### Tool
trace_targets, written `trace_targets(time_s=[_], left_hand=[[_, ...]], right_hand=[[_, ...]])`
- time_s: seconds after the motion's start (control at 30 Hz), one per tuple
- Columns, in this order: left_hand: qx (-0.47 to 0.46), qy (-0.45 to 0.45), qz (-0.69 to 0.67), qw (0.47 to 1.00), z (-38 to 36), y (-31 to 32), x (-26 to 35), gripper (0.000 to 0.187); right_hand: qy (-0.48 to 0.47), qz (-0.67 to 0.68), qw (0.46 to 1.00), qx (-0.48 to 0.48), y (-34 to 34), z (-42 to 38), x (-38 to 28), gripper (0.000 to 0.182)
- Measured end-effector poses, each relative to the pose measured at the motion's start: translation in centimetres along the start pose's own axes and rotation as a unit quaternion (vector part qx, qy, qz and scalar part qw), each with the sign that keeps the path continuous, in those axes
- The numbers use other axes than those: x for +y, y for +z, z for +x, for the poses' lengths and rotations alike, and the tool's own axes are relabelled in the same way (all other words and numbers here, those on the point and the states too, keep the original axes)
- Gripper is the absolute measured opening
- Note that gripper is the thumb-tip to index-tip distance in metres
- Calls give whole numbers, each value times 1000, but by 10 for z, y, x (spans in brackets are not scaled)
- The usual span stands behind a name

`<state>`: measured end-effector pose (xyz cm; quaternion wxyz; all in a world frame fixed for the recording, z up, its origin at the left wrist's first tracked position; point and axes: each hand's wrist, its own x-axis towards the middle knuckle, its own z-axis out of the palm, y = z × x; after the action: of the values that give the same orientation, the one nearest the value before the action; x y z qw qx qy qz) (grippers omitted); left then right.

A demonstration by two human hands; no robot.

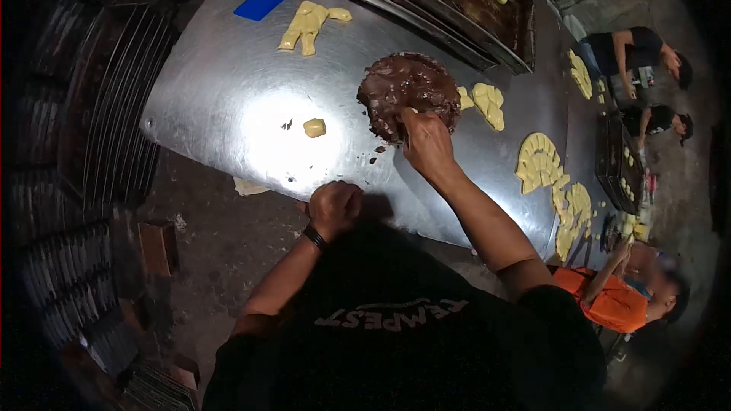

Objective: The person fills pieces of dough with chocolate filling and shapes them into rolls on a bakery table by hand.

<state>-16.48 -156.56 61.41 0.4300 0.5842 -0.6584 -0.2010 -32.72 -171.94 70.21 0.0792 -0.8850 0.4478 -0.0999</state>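
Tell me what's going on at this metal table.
The person's right hand dips its fingers into a glossy dark-brown, paste-like mass on the shiny metal table. The left hand is curled at the near edge. One small yellow, dough-like lump sits apart, left of the brown mass. Other people work farther along.

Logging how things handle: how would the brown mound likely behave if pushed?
The brown mound looks soft and sticky, glossy and lumpy on top, so it would probably dent rather than slide whole. Its ragged edge and the brown bits beside it on the table suggest it may shed pieces. Broad and spread out, it seems unlikely to roll.
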Motion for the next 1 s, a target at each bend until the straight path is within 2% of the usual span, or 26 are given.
trace_targets(time_s=[0.03, 0.13, 0.17, 0.23, 0.27, 0.3, 0.33, 0.37, 0.43, 0.47, 0.53, 0.6, 0.63, 0.67, 0.73, 0.77, 0.87, 0.9, 1.0], left_hand=[[35, 22, -42, 998, -1, 3, -5, 5], [42, 46, -77, 995, 3, -2, -4, 5], [42, 46, -78, 995, 4, -3, -4, 5], [47, 47, -74, 995, 6, -4, -3, 8], [36, -13, -100, 994, 3, -5, -1, 11], [27, -70, -123, 990, -1, -6, -1, 15], [21, -125, -144, 982, -1, -5, -2, 18], [43, -166, -252, 952, 3, -4, -4, 22], [81, -235, -458, 853, 12, 0, -3, 29], [65, -200, -454, 866, 25, -5, 11, 39], [18, -247, -460, 852, 57, -10, 64, 49], [-97, -231, -443, 861, 71, 6, 97, 57], [-133, -227, -467, 844, 72, 19, 111, 60], [-148, -229, -539, 797, 72, 32, 128, 54], [-144, -235, -516, 811, 60, 57, 146, 39], [-112, -269, -516, 805, 56, 58, 161, 27], [-34, -281, -509, 813, 29, 87, 165, 17], [-13, -308, -566, 765, 24, 91, 165, 9], [-12, -387, -664, 640, 5, 90, 152, 6]], right_hand=[[39, -14, 999, -24, 2, 4, -2, 40], [118, 173, 977, -37, 1, 16, 4, 23], [144, 251, 952, -99, -8, 19, 11, 21], [233, 470, 839, -144, -22, 12, 9, 22], [267, 571, 759, -163, -27, 7, 7, 23], [241, 658, 692, -174, -25, -3, 11, 26], [242, 710, 647, -137, -25, -12, 7, 29], [227, 771, 585, -111, -22, -21, 8, 30], [200, 867, 449, -87, -20, -39, 16, 33], [192, 890, 402, -92, -25, -47, 17, 36], [162, 925, 322, -118, -36, -67, 26, 43], [140, 937, 288, -136, -40, -94, 40, 48], [130, 943, 269, -143, -41, -107, 48, 51], [123, 946, 266, -142, -37, -120, 57, 52], [115, 949, 260, -136, -29, -147, 74, 55], [145, 944, 270, -121, -32, -158, 76, 53], [192, 935, 271, -126, -20, -184, 82, 50], [214, 926, 282, -135, -25, -188, 81, 48], [274, 898, 318, -132, -15, -213, 92, 48]])
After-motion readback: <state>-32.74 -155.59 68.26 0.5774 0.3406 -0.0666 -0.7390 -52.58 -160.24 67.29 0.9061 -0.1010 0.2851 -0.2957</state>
